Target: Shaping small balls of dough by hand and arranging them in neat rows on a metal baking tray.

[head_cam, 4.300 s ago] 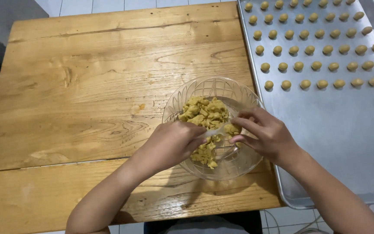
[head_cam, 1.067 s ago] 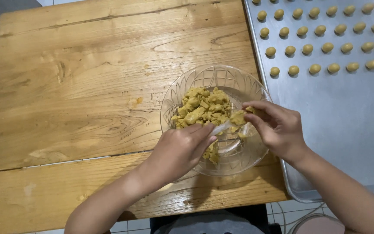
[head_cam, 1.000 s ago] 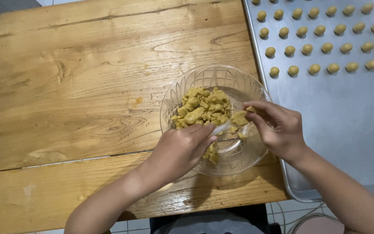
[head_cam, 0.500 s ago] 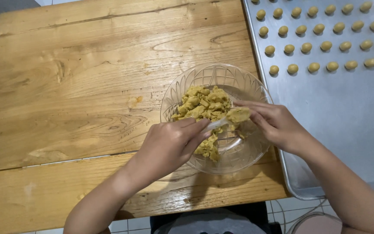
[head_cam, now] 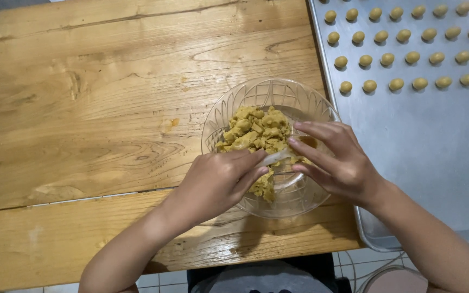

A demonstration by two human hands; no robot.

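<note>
A clear patterned glass bowl stands at the right part of a wooden table, holding lumpy yellow-brown dough. My left hand grips a small pale spoon over the bowl's near side. My right hand hovers over the bowl's right half, fingers curled around a small bit of dough at the spoon's tip.
A large metal baking tray lies to the right of the bowl, overhanging the table edge. Several rows of small round dough balls fill its far part. Tiled floor shows below the table's front edge.
Both hands stay over the bowl. My right hand has shifted slightly toward me and closed its fingers on a bit of dough at the spoon; the view has moved a little.
</note>
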